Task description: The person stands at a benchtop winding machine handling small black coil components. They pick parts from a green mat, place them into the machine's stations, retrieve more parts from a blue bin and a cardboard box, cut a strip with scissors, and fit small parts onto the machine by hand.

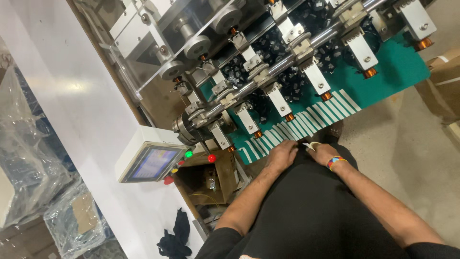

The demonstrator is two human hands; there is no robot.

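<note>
Both hands point(302, 154) rest by the striped green mat point(383, 76).

Place: I am standing in a factory workshop | Ahead of my hands: a coil-winding machine point(268, 72) is carrying a row of copper-wound spindles point(327, 96) over a green tray point(397, 67) | Left of my hands: a touchscreen control panel point(151, 163) is glowing beside red and green buttons point(211, 157) | Right of my hands: bare concrete floor point(412, 144) and cardboard boxes point(443, 81) are lying.

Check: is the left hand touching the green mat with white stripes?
Cannot tell. In the head view the left hand lies right at the green mat's striped edge, but neither contact nor gap shows plainly.
</note>
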